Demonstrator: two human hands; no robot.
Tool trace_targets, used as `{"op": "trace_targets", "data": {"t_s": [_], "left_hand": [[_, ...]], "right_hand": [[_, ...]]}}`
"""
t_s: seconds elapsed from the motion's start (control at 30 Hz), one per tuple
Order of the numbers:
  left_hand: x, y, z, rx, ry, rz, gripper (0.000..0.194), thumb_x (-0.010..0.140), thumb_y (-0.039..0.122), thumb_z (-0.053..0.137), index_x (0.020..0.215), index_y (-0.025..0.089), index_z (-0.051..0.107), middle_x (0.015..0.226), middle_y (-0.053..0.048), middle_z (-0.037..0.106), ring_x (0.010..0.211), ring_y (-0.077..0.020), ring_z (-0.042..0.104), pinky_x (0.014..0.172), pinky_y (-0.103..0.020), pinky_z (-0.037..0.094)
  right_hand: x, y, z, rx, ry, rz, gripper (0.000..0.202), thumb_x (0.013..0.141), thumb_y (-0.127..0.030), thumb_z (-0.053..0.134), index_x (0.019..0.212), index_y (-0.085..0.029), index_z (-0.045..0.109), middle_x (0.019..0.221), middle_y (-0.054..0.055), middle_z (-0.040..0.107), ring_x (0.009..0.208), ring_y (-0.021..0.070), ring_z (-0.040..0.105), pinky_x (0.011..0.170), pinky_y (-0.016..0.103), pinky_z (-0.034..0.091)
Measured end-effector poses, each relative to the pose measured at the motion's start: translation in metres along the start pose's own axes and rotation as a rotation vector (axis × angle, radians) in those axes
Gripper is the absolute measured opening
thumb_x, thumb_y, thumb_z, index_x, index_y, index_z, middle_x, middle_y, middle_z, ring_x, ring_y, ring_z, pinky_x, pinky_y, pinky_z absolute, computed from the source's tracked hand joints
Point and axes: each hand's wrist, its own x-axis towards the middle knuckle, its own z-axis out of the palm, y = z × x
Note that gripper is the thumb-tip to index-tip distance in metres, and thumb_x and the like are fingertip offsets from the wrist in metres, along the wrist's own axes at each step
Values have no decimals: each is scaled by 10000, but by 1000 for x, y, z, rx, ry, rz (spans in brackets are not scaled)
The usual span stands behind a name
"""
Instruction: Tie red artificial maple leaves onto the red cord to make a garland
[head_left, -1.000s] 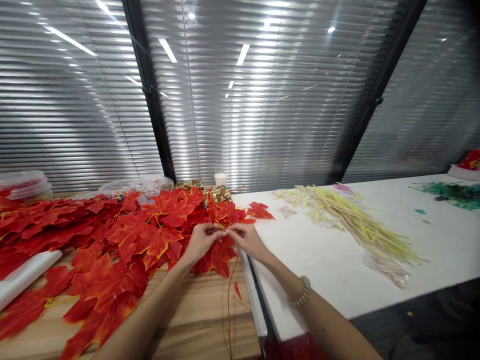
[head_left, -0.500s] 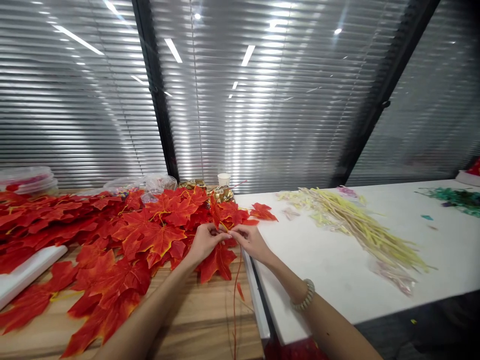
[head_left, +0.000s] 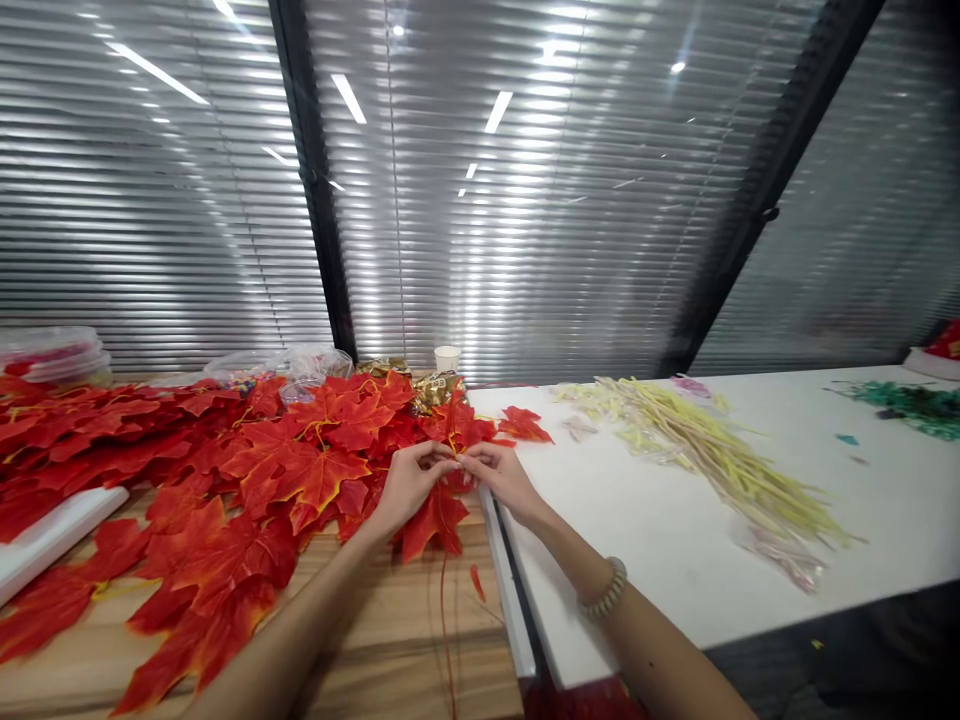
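My left hand (head_left: 416,485) is closed in a pinch, its fingertips meeting those of my right hand (head_left: 501,480), which is pinched shut too. Between them is the yellow stem (head_left: 452,442) of a red artificial maple leaf (head_left: 459,415) that stands up just behind the fingers. A thin red cord (head_left: 445,630) hangs from below the hands down over the wooden table; its exact path between the fingertips is hidden. Another red leaf (head_left: 433,522) droops beneath my left hand. A beaded bracelet (head_left: 606,590) circles my right wrist.
Many red maple leaves (head_left: 262,450) cover the wooden table (head_left: 390,630). Behind them are gold wrappers (head_left: 436,390), a paper cup (head_left: 447,358) and plastic tubs (head_left: 56,355). On the adjoining white table (head_left: 637,540) lie yellow strips (head_left: 735,460) and green tinsel (head_left: 915,405). A gap separates the tables.
The hanging red cord has swung left. At the back, the cord's upper end has dropped from an upward slant to nearly flat. Both hands stay pinched together in nearly the same place.
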Motion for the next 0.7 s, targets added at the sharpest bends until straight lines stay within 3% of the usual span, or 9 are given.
{"op": "trace_targets", "data": {"t_s": [0.2,0.33,0.53,0.7], "left_hand": [[4,-6,-4,-9,84,-5,190,676,324,631,722,140,643,741,-46,665,686,-173,604,651,-259,466],[5,-8,-3,-33,96,-24,207,665,337,639,720,137,637,732,-49,664,677,-173,605,645,-263,472],[5,-7,-2,-78,68,-33,198,663,320,643,724,133,623,741,-49,653,694,-169,601,657,-257,468],[4,-4,-2,-127,-21,-55,191,670,320,638,709,134,614,697,-31,634,659,-156,586,625,-243,465]], "right_hand": [[-2,-2,2,71,-83,62,268,675,-396,658,778,-149,637,699,16,611,616,111,550,578,234,449],[-4,1,5,49,-163,103,309,677,-419,651,802,-137,640,657,9,599,544,99,535,543,238,455],[-4,1,5,78,-186,92,294,696,-413,638,769,-128,626,620,9,598,517,95,532,512,224,437],[-4,1,6,107,-183,114,304,689,-429,641,737,-131,604,608,4,589,506,96,531,504,226,441]]}}
